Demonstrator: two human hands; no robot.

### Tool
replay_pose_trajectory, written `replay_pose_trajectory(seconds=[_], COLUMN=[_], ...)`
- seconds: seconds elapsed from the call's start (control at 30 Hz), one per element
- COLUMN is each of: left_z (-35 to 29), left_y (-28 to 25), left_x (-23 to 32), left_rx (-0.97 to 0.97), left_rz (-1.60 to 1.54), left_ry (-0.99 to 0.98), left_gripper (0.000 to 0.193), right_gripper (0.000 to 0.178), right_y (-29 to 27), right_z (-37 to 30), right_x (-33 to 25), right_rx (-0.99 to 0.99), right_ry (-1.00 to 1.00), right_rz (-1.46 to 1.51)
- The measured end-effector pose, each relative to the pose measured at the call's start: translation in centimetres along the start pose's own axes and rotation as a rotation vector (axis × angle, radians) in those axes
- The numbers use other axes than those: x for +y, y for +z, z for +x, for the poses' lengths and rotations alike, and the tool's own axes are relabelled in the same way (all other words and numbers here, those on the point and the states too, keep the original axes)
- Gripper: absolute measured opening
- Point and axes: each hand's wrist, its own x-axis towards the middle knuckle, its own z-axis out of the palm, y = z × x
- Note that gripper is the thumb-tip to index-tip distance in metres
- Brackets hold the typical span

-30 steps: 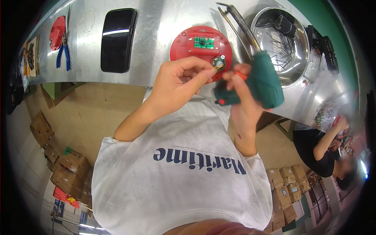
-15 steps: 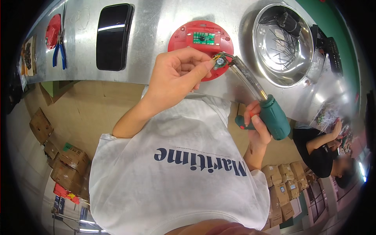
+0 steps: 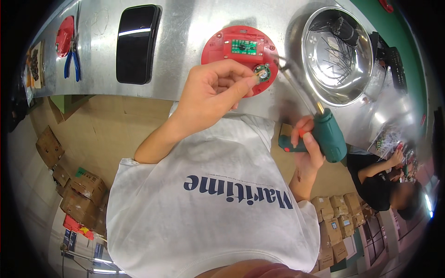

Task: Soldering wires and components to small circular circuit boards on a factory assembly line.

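Observation:
A round red plastic housing lies on the metal table with a green circuit board set in it. Near its right edge sits a small round part with a green rim and a shiny middle. My left hand is over the housing's lower left, thumb and forefinger pinched on thin yellowish wires at that part. In my right hand is a green pistol-shaped soldering gun, a finger at its red trigger. Its long metal barrel points up and left, the tip blurred beside the housing's right edge, apart from the round part.
A shiny steel bowl with black wire pieces stands right of the housing. To the left lie a black phone, blue-handled pliers and another red disc. A co-worker sits at far right. Cardboard boxes are stacked behind.
The soldering gun's tip has lifted off the small round part and moved right, uncovering it. My left hand keeps its pinch, nearly still.

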Motion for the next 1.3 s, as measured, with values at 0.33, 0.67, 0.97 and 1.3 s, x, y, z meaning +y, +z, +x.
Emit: replay_pose_trajectory(seconds=[0.33, 0.67, 0.97, 1.3], left_z=[-0.8, -1.0, -1.1, -0.9], left_y=[0.4, -0.2, -0.2, 0.3], left_x=[-0.2, -0.3, -0.2, 0.1], left_rx=[-0.046, -0.104, -0.128, -0.137], left_rz=[0.076, 0.065, 0.108, 0.252], left_ry=[0.051, 0.041, 0.069, 0.2], left_gripper=[0.01, 0.011, 0.01, 0.014], right_gripper=[0.041, 0.037, 0.034, 0.036], right_y=[5.9, 6.6, 6.9, 7.0], right_z=[4.8, 5.8, 5.9, 5.6], right_x=[1.4, 1.8, 1.5, 1.3], right_rx=[0.046, -0.012, 0.015, -0.023], right_ry=[-0.115, -0.172, -0.257, -0.207], right_rz=[0.008, 0.01, -0.015, 0.048])
